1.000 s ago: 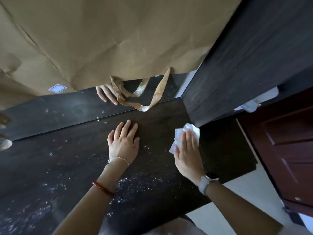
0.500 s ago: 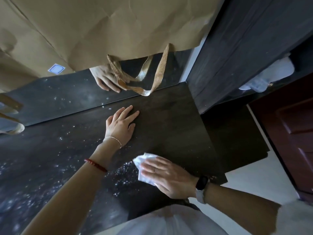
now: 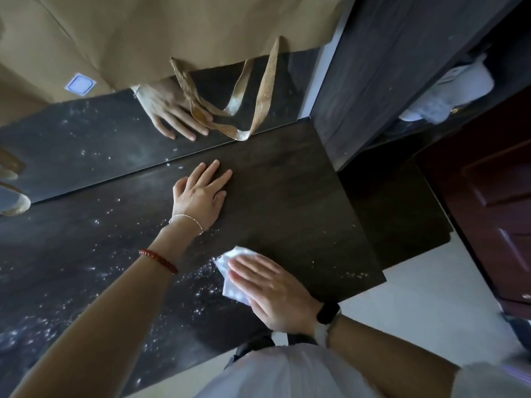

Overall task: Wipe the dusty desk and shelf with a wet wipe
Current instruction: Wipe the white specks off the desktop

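Note:
The dark wooden desk (image 3: 287, 202) fills the middle of the head view, speckled with white dust on its left and near parts. My right hand (image 3: 273, 291) lies flat with straight fingers on a white wet wipe (image 3: 232, 278), pressing it onto the desk near the front edge. My left hand (image 3: 201, 193) rests flat on the desk farther back, fingers spread. The dark shelf unit (image 3: 402, 67) rises at the right of the desk.
A mirror (image 3: 86, 145) stands along the desk's back edge and reflects my left hand. Brown paper (image 3: 172, 33) with ribbon handles (image 3: 258, 90) hangs over it. A dark red cabinet (image 3: 494, 196) stands at the right; pale floor lies beyond the desk's front edge.
My right hand swept the wipe from the back right corner by the shelf toward the desk's front edge, then edged slightly right. My left hand stayed flat in place.

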`<state>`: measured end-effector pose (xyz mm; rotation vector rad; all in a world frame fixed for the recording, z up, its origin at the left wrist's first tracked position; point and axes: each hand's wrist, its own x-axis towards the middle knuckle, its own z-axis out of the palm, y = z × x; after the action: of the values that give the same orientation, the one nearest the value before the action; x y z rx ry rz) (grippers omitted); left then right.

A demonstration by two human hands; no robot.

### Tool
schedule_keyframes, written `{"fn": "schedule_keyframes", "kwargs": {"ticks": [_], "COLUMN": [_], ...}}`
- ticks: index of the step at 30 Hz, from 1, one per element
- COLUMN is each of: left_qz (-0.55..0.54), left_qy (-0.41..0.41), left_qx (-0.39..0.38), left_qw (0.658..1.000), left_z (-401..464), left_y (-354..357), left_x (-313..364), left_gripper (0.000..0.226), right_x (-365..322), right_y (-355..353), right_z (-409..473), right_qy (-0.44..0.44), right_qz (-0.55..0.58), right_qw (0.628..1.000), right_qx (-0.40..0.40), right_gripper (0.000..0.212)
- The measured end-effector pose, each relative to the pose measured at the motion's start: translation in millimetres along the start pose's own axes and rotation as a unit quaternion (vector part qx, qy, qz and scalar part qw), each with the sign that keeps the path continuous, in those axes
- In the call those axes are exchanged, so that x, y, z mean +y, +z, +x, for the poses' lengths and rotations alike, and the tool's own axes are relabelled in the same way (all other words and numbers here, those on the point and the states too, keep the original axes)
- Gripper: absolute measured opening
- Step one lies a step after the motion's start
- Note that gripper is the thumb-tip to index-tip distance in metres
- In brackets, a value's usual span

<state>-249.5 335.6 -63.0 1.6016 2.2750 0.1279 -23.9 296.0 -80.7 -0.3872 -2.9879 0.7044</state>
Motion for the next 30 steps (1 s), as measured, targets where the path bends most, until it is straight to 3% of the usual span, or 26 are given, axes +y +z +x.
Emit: {"fn": "schedule_keyframes", "kwargs": {"ticks": [1,3,5,8,9,11,13,15,17,20,23,26,30], "left_qz": [0.000,0.002,0.012,0.026,0.026,0.023,0.021,0.013,0.001,-0.012,-0.008,0.018,0.026], "left_qy": [0.002,0.004,0.004,-0.002,-0.004,-0.015,-0.025,-0.028,-0.021,0.011,0.047,0.034,0.027], "left_qx": [0.000,0.003,0.007,0.015,0.016,0.014,0.014,0.016,0.019,0.031,0.022,-0.018,0.012], "left_qw": [1.000,1.000,1.000,1.000,1.000,1.000,0.999,0.999,1.000,0.999,0.999,0.999,0.999], "left_z": [0,-2,-4,-5,-5,-5,-7,-8,-13,-33,-59,-70,-73], "left_y": [1,3,6,10,10,9,7,4,3,12,31,48,52], "left_x": [0,1,2,4,6,10,18,27,39,66,95,104,106], "left_gripper": [0.045,0.046,0.048,0.051,0.052,0.052,0.052,0.052,0.050,0.049,0.051,0.055,0.059], "right_x": [8,42,82,97,85,45,7,15,52,102,104,65,50], "right_y": [-5,-20,-34,-40,-32,-8,7,-3,-22,-46,-42,-23,-25], "right_z": [-11,-22,-26,-19,-16,-20,-44,-71,-81,-69,-60,-103,-150], "right_qy": [-0.031,0.004,0.125,0.335,0.368,0.314,0.177,0.099,0.126,0.265,0.340,0.264,0.144], "right_qz": [-0.010,-0.042,-0.103,-0.152,-0.152,-0.139,-0.132,-0.171,-0.200,-0.187,-0.174,-0.172,-0.177], "right_qw": [0.999,0.999,0.987,0.923,0.907,0.927,0.973,0.980,0.972,0.945,0.921,0.948,0.973], "right_qx": [-0.021,-0.028,0.016,0.111,0.139,0.150,0.064,-0.001,0.005,0.044,0.077,0.054,-0.029], "right_gripper": [0.047,0.050,0.050,0.049,0.049,0.049,0.049,0.049,0.050,0.051,0.050,0.051,0.050]}}
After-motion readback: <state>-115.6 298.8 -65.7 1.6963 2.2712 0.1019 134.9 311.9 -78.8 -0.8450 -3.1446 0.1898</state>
